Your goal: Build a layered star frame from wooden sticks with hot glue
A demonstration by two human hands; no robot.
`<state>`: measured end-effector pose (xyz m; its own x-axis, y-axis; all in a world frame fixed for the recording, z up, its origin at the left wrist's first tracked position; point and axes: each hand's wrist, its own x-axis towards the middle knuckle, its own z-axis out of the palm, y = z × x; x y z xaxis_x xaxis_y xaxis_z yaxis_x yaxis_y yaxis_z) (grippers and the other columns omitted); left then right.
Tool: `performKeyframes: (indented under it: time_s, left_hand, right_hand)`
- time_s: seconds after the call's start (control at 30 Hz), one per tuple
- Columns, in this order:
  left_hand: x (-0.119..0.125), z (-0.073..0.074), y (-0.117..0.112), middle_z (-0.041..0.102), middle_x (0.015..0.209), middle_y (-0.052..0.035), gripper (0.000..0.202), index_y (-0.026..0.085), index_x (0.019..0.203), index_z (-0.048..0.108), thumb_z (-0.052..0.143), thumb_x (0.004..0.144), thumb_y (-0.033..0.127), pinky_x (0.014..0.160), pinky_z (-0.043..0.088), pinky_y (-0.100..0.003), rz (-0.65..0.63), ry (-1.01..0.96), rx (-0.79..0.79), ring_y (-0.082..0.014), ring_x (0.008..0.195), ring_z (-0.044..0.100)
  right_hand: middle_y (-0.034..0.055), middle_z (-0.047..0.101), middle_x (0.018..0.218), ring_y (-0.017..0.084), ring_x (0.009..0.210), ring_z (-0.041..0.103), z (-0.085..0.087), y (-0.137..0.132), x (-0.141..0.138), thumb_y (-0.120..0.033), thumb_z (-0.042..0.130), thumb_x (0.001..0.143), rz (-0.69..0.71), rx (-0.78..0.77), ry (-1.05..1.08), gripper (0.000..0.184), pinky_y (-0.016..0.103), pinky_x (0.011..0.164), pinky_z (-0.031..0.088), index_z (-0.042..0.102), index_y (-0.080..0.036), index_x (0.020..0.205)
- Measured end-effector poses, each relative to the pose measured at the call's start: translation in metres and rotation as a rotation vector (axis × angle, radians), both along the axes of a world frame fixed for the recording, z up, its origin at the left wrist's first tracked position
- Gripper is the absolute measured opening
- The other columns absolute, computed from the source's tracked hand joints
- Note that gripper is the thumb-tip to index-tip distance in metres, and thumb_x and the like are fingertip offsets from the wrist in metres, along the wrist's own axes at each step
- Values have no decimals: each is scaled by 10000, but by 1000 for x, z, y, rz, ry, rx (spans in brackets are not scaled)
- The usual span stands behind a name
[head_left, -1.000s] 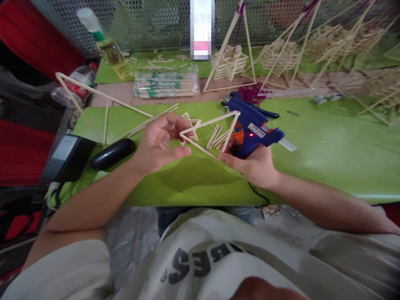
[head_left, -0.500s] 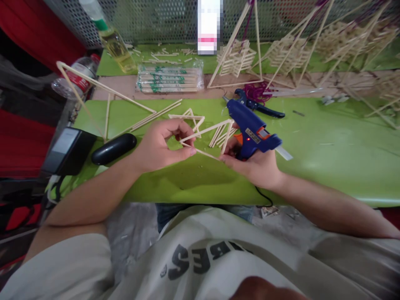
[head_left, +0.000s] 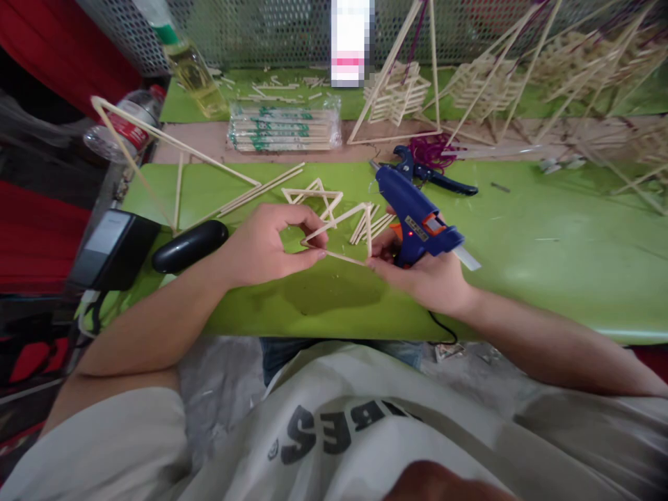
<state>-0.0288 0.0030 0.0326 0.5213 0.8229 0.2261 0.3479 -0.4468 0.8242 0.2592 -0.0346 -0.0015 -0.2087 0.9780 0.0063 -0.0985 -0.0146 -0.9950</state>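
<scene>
A small triangle of thin wooden sticks [head_left: 342, 235] hangs just above the green table [head_left: 547, 264] between both hands. My left hand [head_left: 264, 245] pinches its left corner with thumb and fingertips. My right hand [head_left: 425, 275] is wrapped round the grip of a blue hot glue gun [head_left: 415, 214], its red light on and nozzle pointing away to the upper left; the fingertips of that hand also touch the triangle's right corner. A glued stick star [head_left: 313, 197] and loose short sticks [head_left: 378, 224] lie on the table just behind the triangle.
A black oval case [head_left: 191, 246] and a black power adapter [head_left: 112, 249] sit at the left. A large stick triangle [head_left: 156, 149], a bag of sticks [head_left: 284, 129], two bottles [head_left: 191, 66], blue-handled pliers [head_left: 433, 177] and several finished stick pyramids [head_left: 401, 90] stand behind.
The stick triangle has tilted and dropped lower toward the table. My left hand closed from loose fingers into a pinch on its corner, and the glue gun swung with my right hand.
</scene>
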Motion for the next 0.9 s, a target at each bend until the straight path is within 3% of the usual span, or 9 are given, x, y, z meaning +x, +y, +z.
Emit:
performKeyframes:
  time_s: [0.17, 0.33, 0.5, 0.7, 0.9]
  left_hand:
    - [-1, -6, 2, 871, 921, -52, 126, 237, 942, 898, 970, 840, 220, 825, 630, -323, -6, 25, -22, -209, 825, 793]
    - [-2, -11, 3, 863, 902, -60, 188, 257, 951, 933, 1054, 811, 290, 809, 663, -356, 58, -158, -110, -218, 806, 795]
    - [-12, -23, 15, 881, 965, -41, 192, 305, 1069, 945, 1028, 898, 278, 734, 657, -296, 16, -425, -117, -177, 831, 819]
    - [-14, -28, 25, 852, 896, -24, 283, 330, 991, 942, 1120, 798, 433, 668, 647, -309, 123, -586, -175, -165, 748, 772]
    - [-16, -22, 25, 846, 894, -19, 228, 341, 1024, 951, 1090, 861, 421, 692, 636, -321, 127, -587, -115, -160, 768, 775]
  right_hand:
    - [-52, 780, 872, 196, 733, 711, 0, 1, 3, -320, 1129, 739, 21, 15, 8, 759, 391, 686, 619, 598, -317, 1281]
    - [-4, 814, 924, 243, 818, 776, -1, 5, 16, -524, 1001, 932, -46, 99, -31, 528, 474, 820, 675, 628, -337, 1256]
    - [12, 768, 825, 218, 687, 690, 3, 12, 30, -588, 929, 1003, -1, 136, 42, 376, 400, 609, 552, 720, -321, 1164]
    - [-1, 728, 723, 172, 550, 624, 1, 6, 38, -640, 905, 996, 131, 139, 85, 388, 337, 483, 516, 781, -281, 1076]
    - [75, 848, 921, 175, 551, 685, 9, 1, 40, -650, 846, 1038, 235, 147, 135, 381, 342, 466, 554, 836, -275, 1106]
